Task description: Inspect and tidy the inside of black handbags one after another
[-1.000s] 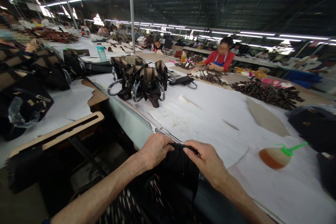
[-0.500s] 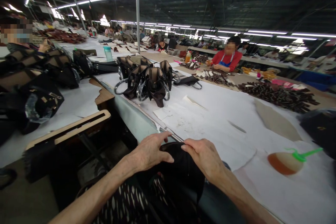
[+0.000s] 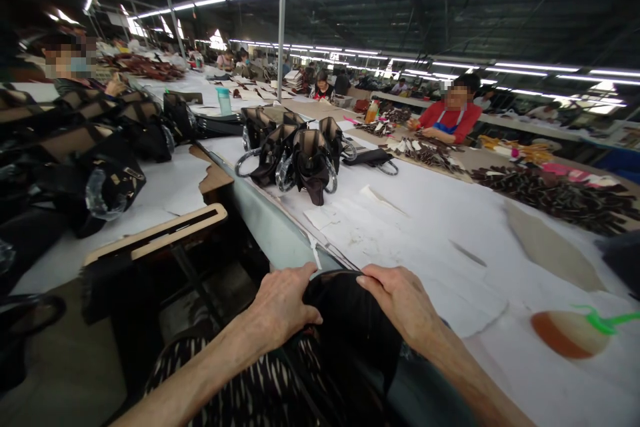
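Observation:
A black bag (image 3: 350,320) rests in my lap against the edge of the table, its curved rim facing up. At the left side of that rim is my left hand (image 3: 285,303), thumb inside and fingers over the outer edge. My right hand (image 3: 400,297) pinches the top of the rim on the right, with the thumb folded under the fingers. The lower part of the bag is dark and hard to make out against the patterned clothing (image 3: 225,380).
Several black handbags (image 3: 310,160) with wrapped handles stand ahead on the white-covered table (image 3: 425,233); more handbags (image 3: 110,180) fill the left table. A bottle of amber liquid (image 3: 570,333) lies at right. A wooden-topped frame (image 3: 160,233) juts out at left. A person in red (image 3: 450,120) sits across.
The view has turned a little left, so surroundings appear further right. My left hand has closed in on the bag's rim, while my right hand keeps its pinch.

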Available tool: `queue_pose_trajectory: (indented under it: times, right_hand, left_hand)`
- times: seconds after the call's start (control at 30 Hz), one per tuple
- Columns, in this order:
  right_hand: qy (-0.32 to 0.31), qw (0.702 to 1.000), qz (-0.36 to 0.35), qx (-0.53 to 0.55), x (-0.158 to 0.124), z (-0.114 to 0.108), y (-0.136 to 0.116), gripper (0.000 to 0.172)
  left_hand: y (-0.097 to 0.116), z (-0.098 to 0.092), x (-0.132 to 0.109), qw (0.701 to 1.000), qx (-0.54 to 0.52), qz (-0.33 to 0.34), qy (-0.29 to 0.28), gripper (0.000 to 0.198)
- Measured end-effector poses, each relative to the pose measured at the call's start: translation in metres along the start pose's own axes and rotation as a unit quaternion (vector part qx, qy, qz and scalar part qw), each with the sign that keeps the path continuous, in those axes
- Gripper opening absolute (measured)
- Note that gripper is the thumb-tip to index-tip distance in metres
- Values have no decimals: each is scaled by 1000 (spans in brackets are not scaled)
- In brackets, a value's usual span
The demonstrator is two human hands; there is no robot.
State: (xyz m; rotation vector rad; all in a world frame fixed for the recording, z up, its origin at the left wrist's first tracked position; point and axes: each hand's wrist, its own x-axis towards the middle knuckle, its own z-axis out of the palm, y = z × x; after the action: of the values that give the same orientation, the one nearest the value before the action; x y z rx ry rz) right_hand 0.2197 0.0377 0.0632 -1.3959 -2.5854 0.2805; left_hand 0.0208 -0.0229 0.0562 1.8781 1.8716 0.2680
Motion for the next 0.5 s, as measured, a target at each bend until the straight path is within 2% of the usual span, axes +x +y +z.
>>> queue_pose_trajectory:
  times: [0.17, 0.33, 0.5]
  right_hand:
    - [-5, 1000, -3, 1, 0, 1, 0, 29]
    - [-17, 1000, -4, 2, 2, 1, 1, 27]
    - [-12, 1000, -13, -11, 2, 3, -2, 27]
  left_hand:
    - [-1, 10, 3, 997, 45, 29, 47, 29]
    - [-7, 16, 2, 996, -4, 59, 68, 29]
    - [-6, 14, 1, 987, 39, 126, 96, 28]
